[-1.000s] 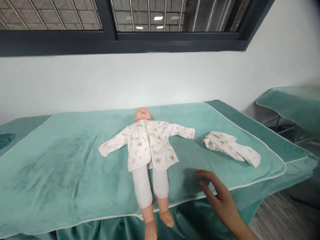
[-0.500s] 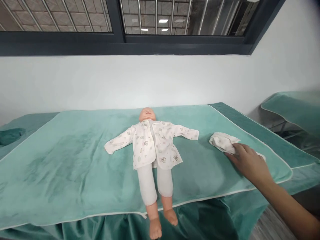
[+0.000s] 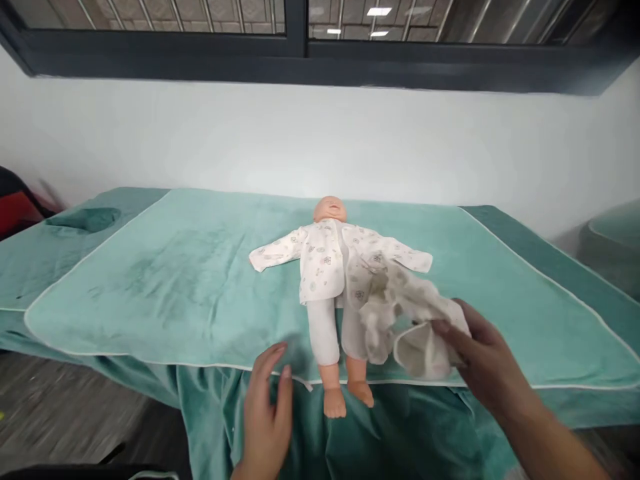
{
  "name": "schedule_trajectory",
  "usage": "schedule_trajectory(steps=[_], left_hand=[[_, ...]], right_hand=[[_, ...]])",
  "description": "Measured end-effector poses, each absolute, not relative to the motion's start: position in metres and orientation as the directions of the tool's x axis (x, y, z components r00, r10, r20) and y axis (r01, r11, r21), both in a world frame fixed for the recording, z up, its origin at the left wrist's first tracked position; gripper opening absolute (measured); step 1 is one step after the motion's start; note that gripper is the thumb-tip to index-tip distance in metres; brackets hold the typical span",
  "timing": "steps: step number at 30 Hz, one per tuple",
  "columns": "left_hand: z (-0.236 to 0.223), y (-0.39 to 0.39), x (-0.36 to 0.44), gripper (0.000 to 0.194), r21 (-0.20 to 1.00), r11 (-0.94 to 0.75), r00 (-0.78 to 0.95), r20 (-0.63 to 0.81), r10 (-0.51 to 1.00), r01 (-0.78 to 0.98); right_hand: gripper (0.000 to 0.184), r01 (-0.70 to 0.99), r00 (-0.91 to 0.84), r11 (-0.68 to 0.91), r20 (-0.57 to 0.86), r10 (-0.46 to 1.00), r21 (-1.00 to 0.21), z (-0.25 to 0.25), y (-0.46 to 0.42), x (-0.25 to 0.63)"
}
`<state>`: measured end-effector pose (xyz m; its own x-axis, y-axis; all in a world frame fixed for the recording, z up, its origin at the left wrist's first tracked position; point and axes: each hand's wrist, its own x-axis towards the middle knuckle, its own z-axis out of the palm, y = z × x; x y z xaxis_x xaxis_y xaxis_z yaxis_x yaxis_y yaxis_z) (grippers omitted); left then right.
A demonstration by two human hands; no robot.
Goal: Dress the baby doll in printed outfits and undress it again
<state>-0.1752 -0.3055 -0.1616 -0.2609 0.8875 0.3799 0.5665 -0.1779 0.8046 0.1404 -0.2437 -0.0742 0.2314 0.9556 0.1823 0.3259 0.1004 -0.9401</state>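
A baby doll [image 3: 327, 267] lies on its back on a teal towel [image 3: 175, 280], dressed in a white patterned jacket and white leggings, its feet past the towel's front edge. My right hand [image 3: 483, 357] is closed on a small patterned white garment [image 3: 400, 313], holding it in the air just right of the doll's legs. My left hand [image 3: 267, 410] is low in front of the table, fingers stretched out, holding nothing, close to the towel's front edge left of the doll's feet.
The towel covers a table draped in darker teal cloth [image 3: 350, 433] against a white wall under a dark-framed window [image 3: 300, 40]. A red and black object [image 3: 15, 200] is at the far left. Another teal-covered surface [image 3: 613, 233] shows at the right edge.
My right hand reached the garment lying right of the doll, took hold of it and carried it left over the doll's legs. My left hand came into view. The view swung left.
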Motion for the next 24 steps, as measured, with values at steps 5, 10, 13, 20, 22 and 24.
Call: schedule_trajectory(steps=[5, 10, 13, 20, 22, 24], left_hand=[[-0.156, -0.314, -0.161, 0.022, 0.904, -0.162, -0.327, 0.303, 0.895, 0.395], [-0.146, -0.339, -0.159, 0.053, 0.975, 0.119, -0.218, -0.159, 0.963, -0.187], [-0.129, -0.336, -0.161, 0.080, 0.888, 0.231, 0.098, -0.210, 0.973, -0.398], [-0.115, -0.320, -0.169, 0.042, 0.825, 0.394, 0.049, -0.411, 0.910, -0.406], [-0.112, -0.317, -0.170, 0.037, 0.798, 0.343, -0.044, -0.417, 0.908, -0.495], [-0.106, -0.310, -0.172, 0.035, 0.781, 0.242, -0.133, -0.382, 0.915, -0.576]], right_hand=[[0.044, 0.005, 0.292, -0.092, -0.086, 0.952, -0.996, -0.124, -0.289, 0.106], [0.029, 0.335, -0.158, 0.266, 0.224, 0.962, -0.904, -0.134, -0.318, 0.054], [0.039, 0.286, -0.562, 0.449, 0.231, 0.794, -0.846, -0.119, -0.315, 0.027], [0.040, 0.316, -0.805, 0.407, -0.015, 0.593, -0.857, -0.105, -0.314, 0.011], [0.038, 0.311, -0.789, 0.381, -0.012, 0.615, -0.871, -0.098, -0.316, 0.022], [0.031, 0.311, -0.705, 0.364, 0.044, 0.708, -0.878, -0.089, -0.314, 0.038]])
